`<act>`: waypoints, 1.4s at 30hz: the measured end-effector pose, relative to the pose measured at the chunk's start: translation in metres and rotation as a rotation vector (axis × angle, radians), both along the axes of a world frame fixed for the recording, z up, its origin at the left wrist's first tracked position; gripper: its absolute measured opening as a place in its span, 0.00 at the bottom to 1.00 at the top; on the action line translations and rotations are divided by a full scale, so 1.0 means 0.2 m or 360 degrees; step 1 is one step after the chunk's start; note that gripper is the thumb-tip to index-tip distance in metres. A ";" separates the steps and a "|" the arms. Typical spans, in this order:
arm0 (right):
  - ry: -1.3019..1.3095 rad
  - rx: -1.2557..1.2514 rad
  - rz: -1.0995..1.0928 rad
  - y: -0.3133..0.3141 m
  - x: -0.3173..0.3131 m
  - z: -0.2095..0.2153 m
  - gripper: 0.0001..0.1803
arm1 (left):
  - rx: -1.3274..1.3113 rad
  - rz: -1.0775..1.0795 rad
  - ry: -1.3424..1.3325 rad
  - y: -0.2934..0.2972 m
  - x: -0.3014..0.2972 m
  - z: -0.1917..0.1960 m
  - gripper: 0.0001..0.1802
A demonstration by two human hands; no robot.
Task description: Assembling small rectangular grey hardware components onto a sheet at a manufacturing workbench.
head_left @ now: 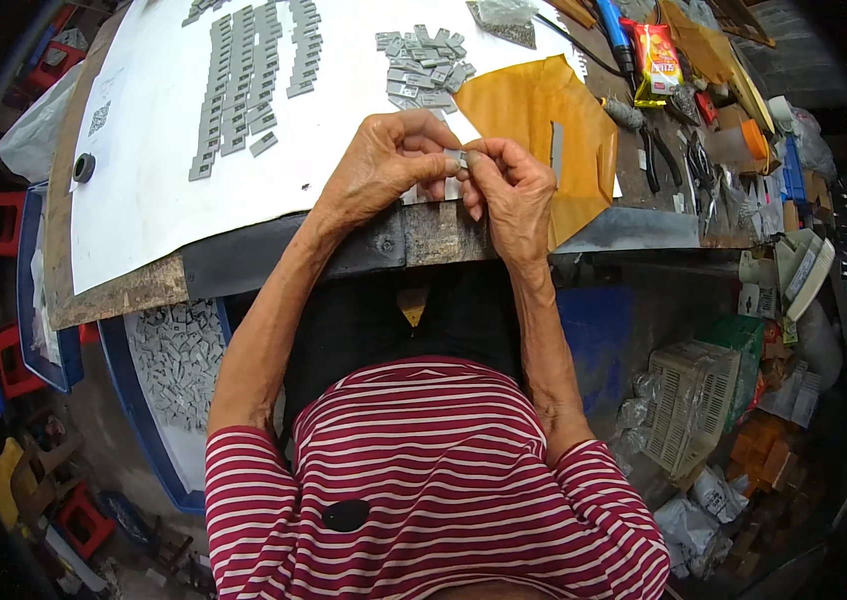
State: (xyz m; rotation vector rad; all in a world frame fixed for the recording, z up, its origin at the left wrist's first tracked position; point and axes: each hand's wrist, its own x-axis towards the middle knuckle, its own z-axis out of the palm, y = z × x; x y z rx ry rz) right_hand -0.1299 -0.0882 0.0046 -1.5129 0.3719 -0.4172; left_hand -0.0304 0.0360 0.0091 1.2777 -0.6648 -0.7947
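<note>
Together, left hand (383,165) and right hand (513,190) fingers pinch seemingly one small grey piece (460,158).

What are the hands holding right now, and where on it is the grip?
A small grey part, pinched between the fingertips of the left hand and the right hand, one at each end. Which face they press cannot be told.

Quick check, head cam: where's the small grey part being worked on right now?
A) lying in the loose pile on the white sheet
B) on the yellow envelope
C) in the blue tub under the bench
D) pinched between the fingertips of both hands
D: the small grey part sits pinched between the fingertips of the left hand and the right hand, held above the bench edge, apart from the loose pile on the white sheet.
</note>
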 end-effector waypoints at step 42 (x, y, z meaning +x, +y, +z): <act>0.0038 -0.0148 0.0099 -0.02 0.02 -0.08 0.11 | 0.0241 0.0439 -0.0886 0.02 0.05 -0.05 0.09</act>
